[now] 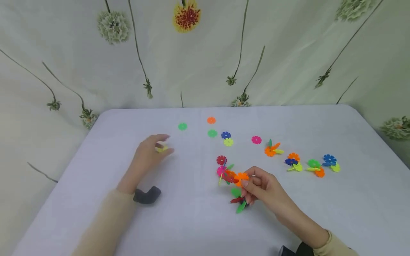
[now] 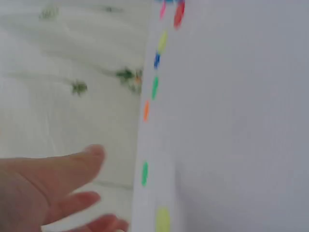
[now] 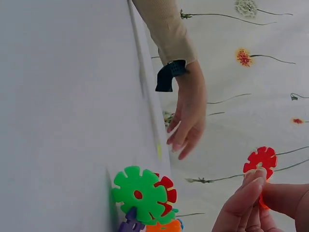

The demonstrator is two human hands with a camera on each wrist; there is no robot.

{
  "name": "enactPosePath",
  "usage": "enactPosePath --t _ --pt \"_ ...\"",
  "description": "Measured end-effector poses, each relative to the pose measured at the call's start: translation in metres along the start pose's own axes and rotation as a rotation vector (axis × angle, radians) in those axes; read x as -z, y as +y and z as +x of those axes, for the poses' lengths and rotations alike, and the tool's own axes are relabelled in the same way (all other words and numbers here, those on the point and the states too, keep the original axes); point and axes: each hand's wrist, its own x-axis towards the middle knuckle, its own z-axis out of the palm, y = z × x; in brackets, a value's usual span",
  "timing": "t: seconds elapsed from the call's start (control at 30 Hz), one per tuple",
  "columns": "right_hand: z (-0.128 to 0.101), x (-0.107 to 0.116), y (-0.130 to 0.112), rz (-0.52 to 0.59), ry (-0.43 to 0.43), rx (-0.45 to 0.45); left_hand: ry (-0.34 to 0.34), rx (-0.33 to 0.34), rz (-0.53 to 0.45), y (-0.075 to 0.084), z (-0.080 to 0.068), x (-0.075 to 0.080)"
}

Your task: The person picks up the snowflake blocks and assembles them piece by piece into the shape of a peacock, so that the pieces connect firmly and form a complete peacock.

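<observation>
While the right hand (image 1: 261,186) pinches a joined cluster of snowflake discs (image 1: 232,176) low on the white table (image 1: 192,220), its fingers hiding part of it, the left hand (image 1: 148,153) reaches relaxed over a half-hidden yellow disc (image 1: 161,149); whether it grips is unclear; loose discs (image 1: 212,133) lie beyond.

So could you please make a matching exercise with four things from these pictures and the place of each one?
Things:
1. yellow disc
2. orange disc
3. pink disc
4. joined cluster

Places:
a. in the grip of the right hand
b. farthest back on the table
c. under the fingers of the left hand
d. alone, left of the small orange-and-green assembly

Pairs: 1-c, 2-b, 3-d, 4-a
</observation>
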Motion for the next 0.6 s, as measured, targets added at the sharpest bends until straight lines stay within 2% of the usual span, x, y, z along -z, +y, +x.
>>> enactPosePath --t 0.07,0.13,0.2,0.33,0.4,0.47,0.53,0.6 --pt "0.001 0.001 0.001 0.011 -0.013 -0.019 -0.057 0.116 0.100 -0.021 0.012 0.007" --pt "0.003 0.000 0.003 0.009 -0.024 -0.042 -0.118 0.154 0.144 -0.035 0.018 0.009" --pt "0.004 -0.001 0.005 -0.003 -0.025 -0.059 -0.134 0.146 0.141 -0.042 0.020 0.008" --pt "0.004 -0.002 0.005 -0.025 -0.030 -0.078 -0.102 0.093 0.102 -0.047 0.023 0.006" --pt "0.004 -0.002 0.006 -0.026 -0.043 -0.081 -0.096 0.066 0.076 -0.045 0.022 0.003" --pt "0.004 -0.003 0.007 -0.015 -0.060 -0.082 -0.093 0.017 0.001 -0.034 0.019 -0.002" --pt "0.004 -0.003 0.008 0.000 -0.081 -0.076 -0.125 -0.067 -0.159 -0.015 0.012 -0.010" --pt "0.005 -0.004 0.008 0.010 -0.098 -0.076 -0.210 -0.153 -0.343 0.010 0.001 -0.019"
